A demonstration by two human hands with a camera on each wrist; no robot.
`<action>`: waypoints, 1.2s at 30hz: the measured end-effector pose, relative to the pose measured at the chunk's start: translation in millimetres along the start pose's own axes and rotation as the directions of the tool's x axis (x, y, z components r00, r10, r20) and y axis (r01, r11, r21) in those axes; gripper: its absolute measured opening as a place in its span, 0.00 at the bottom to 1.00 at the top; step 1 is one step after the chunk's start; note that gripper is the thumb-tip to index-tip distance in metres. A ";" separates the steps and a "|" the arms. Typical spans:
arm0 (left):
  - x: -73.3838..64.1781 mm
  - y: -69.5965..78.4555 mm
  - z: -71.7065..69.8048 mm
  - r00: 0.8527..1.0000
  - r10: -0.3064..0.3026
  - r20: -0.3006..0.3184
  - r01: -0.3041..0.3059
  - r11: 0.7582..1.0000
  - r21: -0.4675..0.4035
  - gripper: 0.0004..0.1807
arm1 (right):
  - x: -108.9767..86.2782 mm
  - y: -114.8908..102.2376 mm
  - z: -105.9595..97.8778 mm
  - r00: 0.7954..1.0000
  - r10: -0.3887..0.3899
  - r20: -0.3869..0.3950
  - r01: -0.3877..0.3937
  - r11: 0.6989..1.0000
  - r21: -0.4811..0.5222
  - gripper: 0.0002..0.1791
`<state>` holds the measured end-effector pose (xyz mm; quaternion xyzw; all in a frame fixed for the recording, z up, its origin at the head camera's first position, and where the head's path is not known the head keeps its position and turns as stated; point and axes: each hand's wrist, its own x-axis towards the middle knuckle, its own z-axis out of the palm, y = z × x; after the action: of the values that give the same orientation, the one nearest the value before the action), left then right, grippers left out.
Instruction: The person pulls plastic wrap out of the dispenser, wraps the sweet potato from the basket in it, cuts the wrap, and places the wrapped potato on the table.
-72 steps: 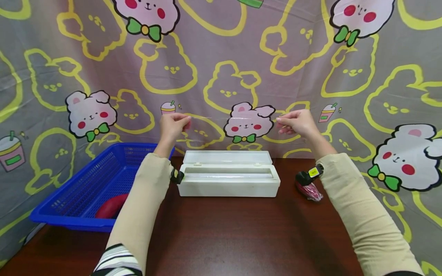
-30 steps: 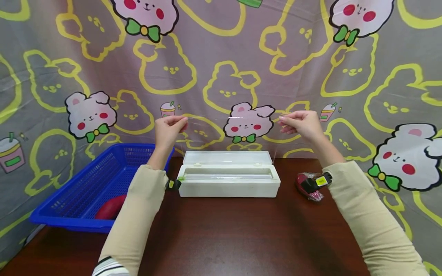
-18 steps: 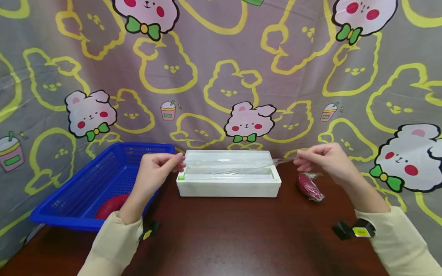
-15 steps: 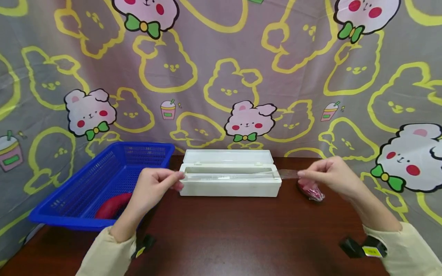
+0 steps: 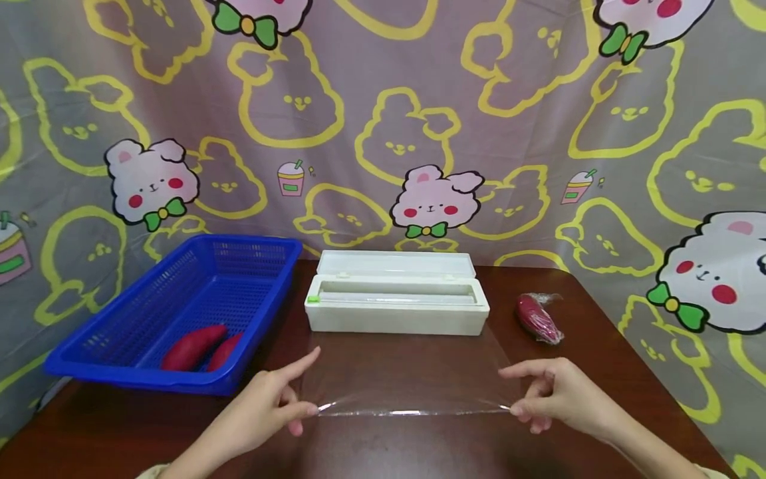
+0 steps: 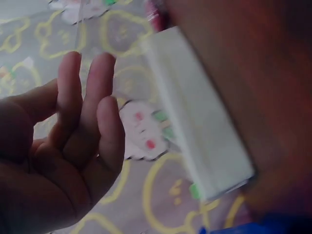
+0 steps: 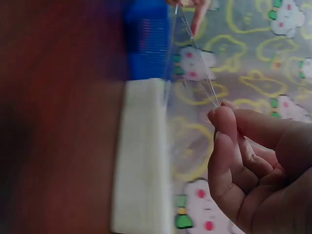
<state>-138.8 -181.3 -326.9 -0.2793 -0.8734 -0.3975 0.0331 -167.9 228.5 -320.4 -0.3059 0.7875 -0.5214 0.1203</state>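
Clear film [image 5: 407, 412]: left hand [image 5: 266, 404], right hand [image 5: 555, 397] each pinched a corner. We judged this the pull-out; next move wanted even tension.

head: worn high, facing forward and down over counter [image 5: 413, 449] to patterned curtain [image 5: 359, 80], farthest back | left wrist: close on left hand [image 6: 73, 151], scene tipped sideways | right wrist: close on right hand [image 7: 256, 178], also sideways | all three share: white box [image 5: 397, 320], curtain
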 end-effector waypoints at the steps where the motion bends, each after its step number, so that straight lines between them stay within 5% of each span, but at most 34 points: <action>1: -1.0 -2.0 2.4 0.999 -0.025 0.043 0.025 1.000 0.002 0.37 | -0.5 4.7 3.0 1.000 -0.001 0.016 0.000 1.000 0.015 0.21; 7: -0.1 -16.2 17.0 0.967 -0.136 0.214 0.139 0.990 -0.003 0.43 | -1.6 24.7 19.2 0.993 0.107 0.058 -0.109 0.994 0.030 0.40; 12: 2.3 -25.4 26.6 0.945 -0.175 0.277 0.187 0.982 -0.017 0.44 | 0.9 37.6 27.9 0.973 0.220 0.064 -0.223 0.974 0.049 0.46; 24: 6.4 -29.9 32.2 0.910 -0.248 0.331 0.218 0.968 0.127 0.45 | 8.9 58.4 39.7 0.950 0.295 0.106 -0.307 0.945 0.117 0.49; 36: 12.8 -36.2 42.6 0.906 -0.252 0.341 0.173 0.954 0.244 0.44 | 13.9 76.7 43.7 0.906 0.385 0.174 -0.414 0.893 0.178 0.47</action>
<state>-161.2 -164.1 -376.8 -0.2465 -0.9260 -0.2457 -0.1461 -183.9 208.0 -405.9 -0.1572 0.7638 -0.5442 0.3095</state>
